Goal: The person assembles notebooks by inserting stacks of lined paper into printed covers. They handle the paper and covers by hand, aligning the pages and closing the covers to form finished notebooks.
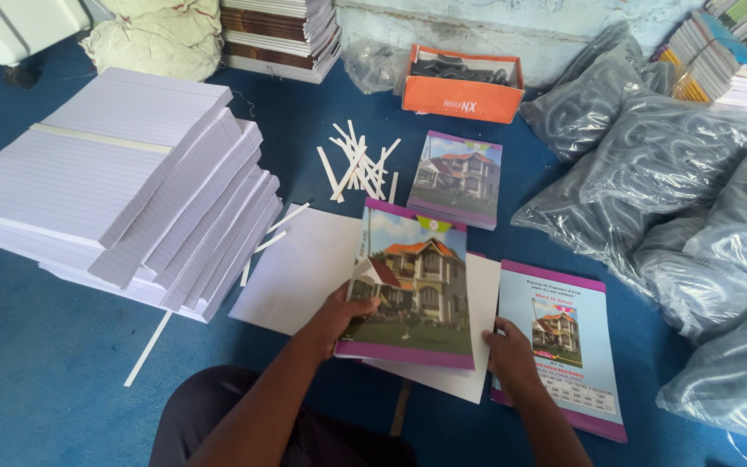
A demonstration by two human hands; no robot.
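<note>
While the left hand (339, 313) pinches the cover (412, 281), the right hand (507, 350) presses flat, fingers spread. Loose sheets (304, 268) beneath could slide, skewing the cover.

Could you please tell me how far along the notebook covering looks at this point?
Done, it seems: a small stack of covered books lies ahead. In hand: the left hand holds a house-picture cover over white sheets, while the right hand rests by a back cover. Left: the big stacks of ruled paper remain uncovered, so most probably lies ahead.
</note>
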